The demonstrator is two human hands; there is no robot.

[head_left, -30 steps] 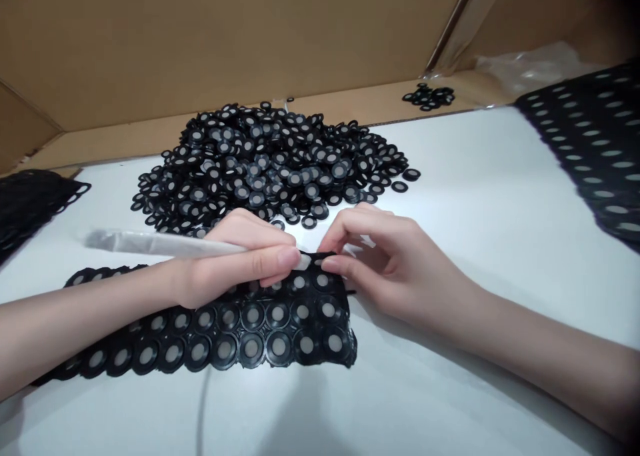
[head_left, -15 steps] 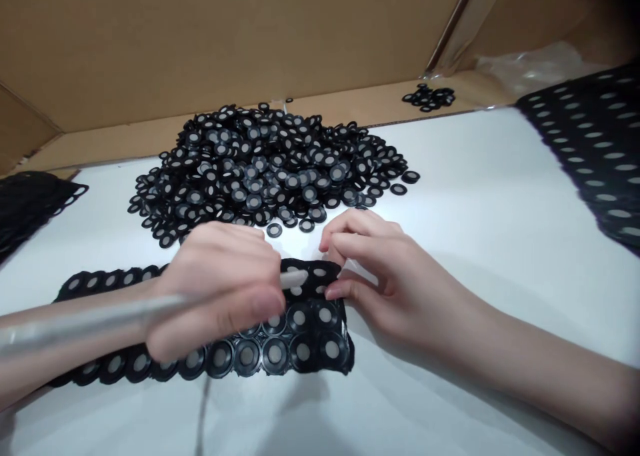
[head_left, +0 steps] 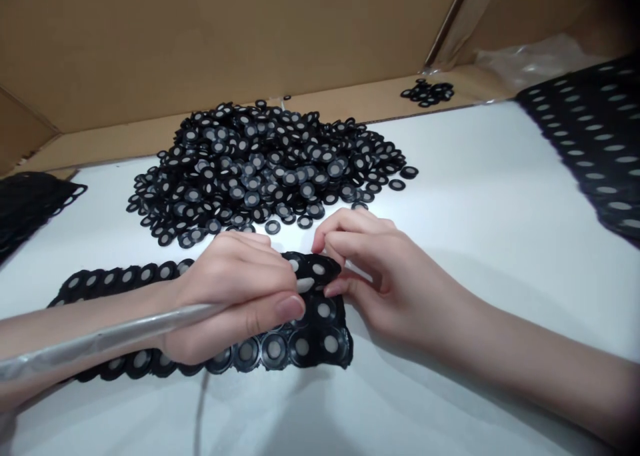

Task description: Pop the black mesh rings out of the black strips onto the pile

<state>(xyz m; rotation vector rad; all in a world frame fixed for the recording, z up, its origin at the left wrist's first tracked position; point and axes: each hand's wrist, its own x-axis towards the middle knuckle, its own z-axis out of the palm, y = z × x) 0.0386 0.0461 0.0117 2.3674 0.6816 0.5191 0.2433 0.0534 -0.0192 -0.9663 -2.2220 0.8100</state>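
Observation:
A black rubbery sheet [head_left: 274,349] of joined rings with pale grey round centres lies on the white table. My left hand [head_left: 235,289] is closed around a slim whitish rod [head_left: 125,328], whose rounded pale tip pokes out past the fingers. That tip lies close against the sheet near its upper right corner; whether it presses on it I cannot tell. At that corner my right hand [head_left: 373,259] pinches the sheet's edge between thumb and fingers, and the corner is bent up a little. My left hand and forearm hide the sheet's middle.
Behind the hands is a big heap of loose black rings [head_left: 260,163] with grey centres. A small cluster of rings [head_left: 427,93] sits on the cardboard [head_left: 240,36] at the back. Other black sheets lie at the right [head_left: 595,136] and left [head_left: 35,206]. Clear plastic [head_left: 535,59] rests behind.
My left hand with the rod has shifted right, bringing the tip closer to my right hand's fingers. The right hand keeps its pinch at the corner, almost unmoved.

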